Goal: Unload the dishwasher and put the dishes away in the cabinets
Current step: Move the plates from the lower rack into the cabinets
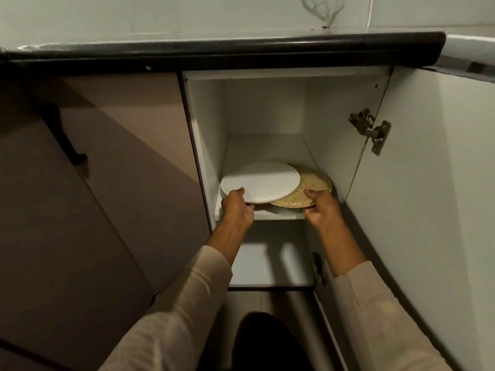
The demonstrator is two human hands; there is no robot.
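A round, smooth white plate point(263, 182) is lying nearly flat on the upper shelf point(267, 147) of an open white cabinet point(206, 124), its near rim sitting at the shelf's front edge. It is overlapping a second round plate, a speckled tan plate point(312, 187) with a grainy, matte look, which is lying just to the right and partly hidden beneath the white one. A thin pale edge is showing under the white plate's near rim; whether that is another plate is hard to tell.

The left hand point(237, 207) is gripping the white plate's near-left rim, thumb on top and fingers curled out of sight below. The right hand point(321, 207) is pinching the tan plate's near rim the same way. Both arms are wearing ribbed beige sleeves point(187, 303).

Below the hands, a lower shelf point(257, 261) is lying in patchy shadow. To the right, the cabinet door point(428, 183) is standing open on a metal hinge point(371, 131). Above, a dark rounded table edge point(214, 53) is running across. To the left, brown closed doors carry a black handle point(67, 135).
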